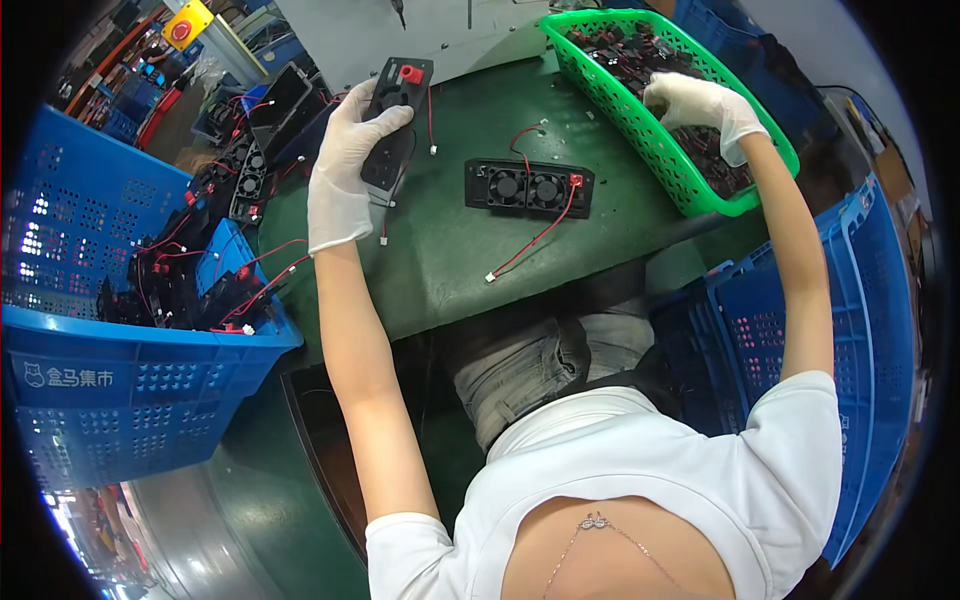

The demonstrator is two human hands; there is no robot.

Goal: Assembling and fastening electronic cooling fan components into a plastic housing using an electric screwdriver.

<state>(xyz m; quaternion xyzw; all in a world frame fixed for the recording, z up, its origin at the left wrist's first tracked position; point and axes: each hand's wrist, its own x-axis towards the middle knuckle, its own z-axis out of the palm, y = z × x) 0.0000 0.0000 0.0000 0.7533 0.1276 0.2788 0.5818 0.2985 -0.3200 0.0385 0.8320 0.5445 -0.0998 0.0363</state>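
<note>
My left hand point(342, 165), in a white glove, is closed around a black fan panel point(392, 90) with a red connector near its top. The panel stands tilted over the left part of the green table, with red leads and small white plugs hanging by it. My gloved right hand point(700, 104) is inside the green basket point(652, 133), over a heap of small black and red parts point(620, 52). Its fingers are curled; what they hold, if anything, is hidden. Between my hands lies another black panel with two fans point(528, 188), its red lead trailing toward me.
On the left, a blue crate point(150, 345) holds several black panels with red leads. More fan units point(250, 172) are piled at the table's left edge. A white board point(470, 35) borders the far side. Blue crates point(850, 330) stand at my right.
</note>
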